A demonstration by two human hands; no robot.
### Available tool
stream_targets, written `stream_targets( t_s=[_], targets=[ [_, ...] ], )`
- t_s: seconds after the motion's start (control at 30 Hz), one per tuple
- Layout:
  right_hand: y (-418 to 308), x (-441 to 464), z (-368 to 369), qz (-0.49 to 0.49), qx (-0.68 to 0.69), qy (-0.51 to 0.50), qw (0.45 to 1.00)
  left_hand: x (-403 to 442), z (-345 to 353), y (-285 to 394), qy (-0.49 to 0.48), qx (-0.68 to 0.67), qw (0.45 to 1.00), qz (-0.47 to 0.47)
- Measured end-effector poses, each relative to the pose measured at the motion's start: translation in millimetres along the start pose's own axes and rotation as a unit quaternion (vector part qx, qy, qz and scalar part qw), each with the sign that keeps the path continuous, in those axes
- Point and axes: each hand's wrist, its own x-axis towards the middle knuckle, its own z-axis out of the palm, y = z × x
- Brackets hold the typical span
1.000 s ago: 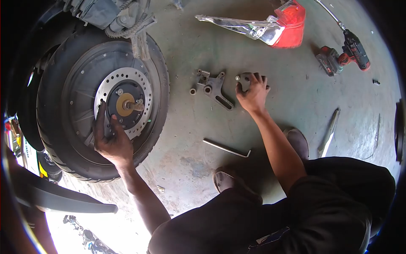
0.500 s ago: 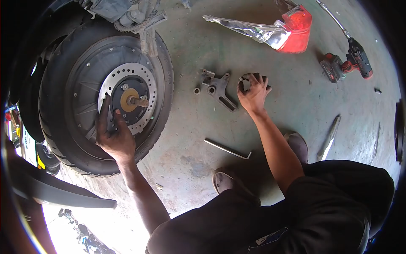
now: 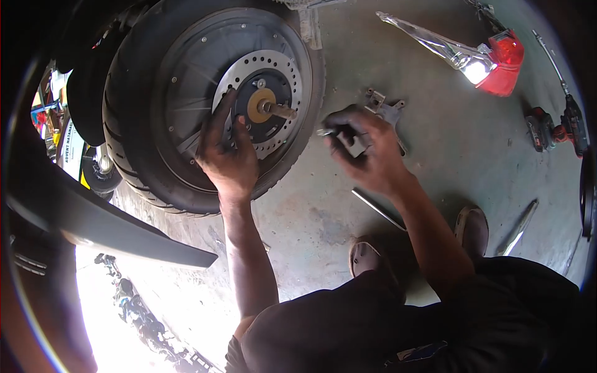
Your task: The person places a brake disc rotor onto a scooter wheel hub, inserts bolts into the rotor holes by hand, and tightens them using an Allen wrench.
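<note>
- Black rubber edges the wheel (image 3: 134, 143), and well to its right I see a broad stretch of bare floor (image 3: 448, 168), with open room for an arm.
- Closer to the wheel it gets tighter: the metal bracket (image 3: 390, 115) lies off its right edge, partly behind the right hand (image 3: 376, 158), and a slim rod (image 3: 376, 208) lies lower down.
- Far right of the wheel sit the red-and-clear lamp (image 3: 505, 65) and the power tool (image 3: 569, 127).
- Before the wheel's face is the left hand (image 3: 227, 155), fingers parted, forefinger at the drilled disc (image 3: 293, 79); whether it presses, I can't tell.
- Just right of the wheel, the other hand's curled fingers pinch a small metal piece (image 3: 323, 132) at their tips.
</note>
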Motion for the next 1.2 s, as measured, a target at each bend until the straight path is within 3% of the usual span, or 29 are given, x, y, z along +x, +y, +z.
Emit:
stream_targets(
  t_s=[0.17, 0.33, 0.37, 0.4, 0.47, 0.63, 0.7, 1.03, 1.1, 1.2],
  targets=[
    [-10.4, -0.8, 43.3, -0.016, -0.022, -0.014, 1.000, -0.9, -11.4, -4.7, -0.060, -0.019, 0.998, -0.006],
    [-0.8, 0.8, 88.5, 0.014, 0.039, 0.056, 0.998, -15.2, -12.3, -7.3, 0.016, -0.059, 0.998, -0.033],
    [-0.2, 3.1, 95.6, 0.022, 0.067, 0.071, 0.995, -20.7, -9.4, -2.8, 0.039, -0.164, 0.980, -0.101],
    [-0.8, 5.8, 101.0, 0.029, 0.094, 0.086, 0.991, -20.6, -11.2, -2.9, 0.036, -0.163, 0.981, -0.103],
    [-2.1, 11.1, 108.7, 0.038, 0.105, 0.100, 0.989, -20.3, -14.5, -4.4, 0.007, 0.007, 0.998, -0.065],
    [-7.2, 18.5, 117.6, 0.095, 0.182, 0.133, 0.970, -14.5, -16.4, -2.5, 0.006, 0.010, 0.997, -0.074],
    [-2.6, 21.1, 122.8, 0.047, 0.150, 0.147, 0.977, -14.4, -16.8, -2.6, 0.004, 0.023, 0.997, -0.073],
    [-13.8, 27.2, 115.0, 0.048, 0.068, 0.109, 0.991, -12.8, -16.2, -0.3, 0.023, 0.002, 0.996, -0.083],
    [-10.5, 26.2, 123.3, 0.038, 0.022, 0.181, 0.983, -12.0, -16.5, 1.0, 0.021, 0.015, 0.997, -0.078],
    [-5.9, 21.9, 125.9, 0.021, 0.071, 0.142, 0.987, -15.5, -18.5, 1.9, 0.025, -0.023, 0.994, -0.107]
  ],
)
